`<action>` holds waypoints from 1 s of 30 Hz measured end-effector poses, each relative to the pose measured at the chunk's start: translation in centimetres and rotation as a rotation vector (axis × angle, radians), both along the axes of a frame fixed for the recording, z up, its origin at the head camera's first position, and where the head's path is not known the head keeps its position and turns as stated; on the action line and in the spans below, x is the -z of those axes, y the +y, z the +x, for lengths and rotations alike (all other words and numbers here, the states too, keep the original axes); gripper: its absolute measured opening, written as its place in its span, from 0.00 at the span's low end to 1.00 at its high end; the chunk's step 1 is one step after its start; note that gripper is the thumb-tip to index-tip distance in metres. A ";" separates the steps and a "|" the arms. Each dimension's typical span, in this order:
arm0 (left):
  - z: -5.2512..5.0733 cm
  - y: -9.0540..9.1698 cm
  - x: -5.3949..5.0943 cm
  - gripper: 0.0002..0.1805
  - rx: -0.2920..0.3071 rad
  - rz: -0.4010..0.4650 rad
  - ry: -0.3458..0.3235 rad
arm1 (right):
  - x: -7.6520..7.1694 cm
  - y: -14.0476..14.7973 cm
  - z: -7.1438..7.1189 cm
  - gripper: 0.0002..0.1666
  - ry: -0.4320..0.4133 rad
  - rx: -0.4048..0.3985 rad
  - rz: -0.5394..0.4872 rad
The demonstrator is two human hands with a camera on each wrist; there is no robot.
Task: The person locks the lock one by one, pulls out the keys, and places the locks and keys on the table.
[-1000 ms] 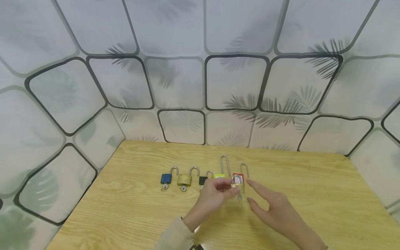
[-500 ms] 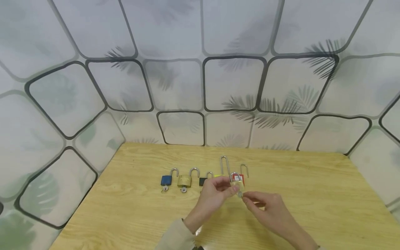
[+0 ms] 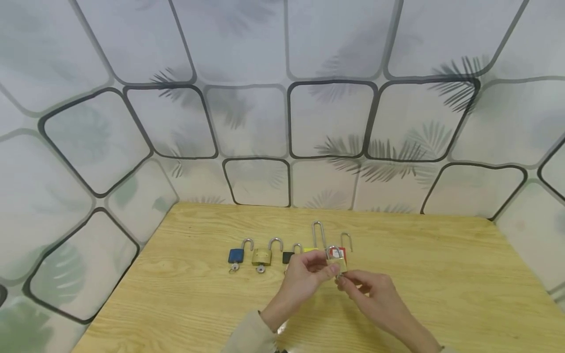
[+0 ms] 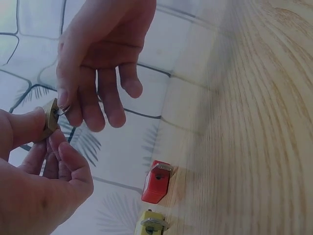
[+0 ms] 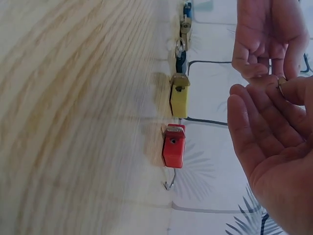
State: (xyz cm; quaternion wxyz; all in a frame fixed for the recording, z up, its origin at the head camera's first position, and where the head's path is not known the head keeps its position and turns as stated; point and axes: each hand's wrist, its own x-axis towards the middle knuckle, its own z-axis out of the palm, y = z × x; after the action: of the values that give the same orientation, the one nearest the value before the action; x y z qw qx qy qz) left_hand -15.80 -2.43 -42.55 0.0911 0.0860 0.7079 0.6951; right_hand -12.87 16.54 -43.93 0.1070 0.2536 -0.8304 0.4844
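My left hand (image 3: 300,279) holds a small brass padlock (image 3: 337,265) above the table, between thumb and fingers, its shackle pointing up. At the lock's underside my right hand (image 3: 375,296) pinches the key with thumb and forefinger. A thin key ring (image 4: 63,111) shows there in the left wrist view; the key itself is mostly covered by fingertips. Behind the hands stand a red padlock (image 5: 174,152) and a yellow padlock (image 5: 179,100), each with a key in its keyhole. Left of these is a black padlock (image 3: 288,257), partly hidden by my left hand.
Farther left in the same row lie a larger brass padlock (image 3: 262,257) and a blue padlock (image 3: 236,255), both with raised, open shackles and keys inserted. All rest on a wood-grain table (image 3: 441,274). A patterned backdrop (image 3: 247,122) rises behind its far edge.
My right hand, apart from the lock with thumb and forefinger spread, has come in leftward and taken hold of the key. My left hand keeps the padlock, which shifts only slightly.
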 end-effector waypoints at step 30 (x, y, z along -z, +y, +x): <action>0.2 0.3 -0.3 0.10 0.015 0.017 0.039 | 0.2 -0.7 -0.1 0.08 -0.010 0.041 -0.041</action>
State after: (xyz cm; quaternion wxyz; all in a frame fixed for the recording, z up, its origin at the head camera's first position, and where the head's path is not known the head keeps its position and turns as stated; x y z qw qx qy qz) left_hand -15.59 -2.18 -42.25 0.0818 0.1056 0.7028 0.6987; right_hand -13.00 15.85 -44.16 0.1180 0.2321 -0.8257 0.5004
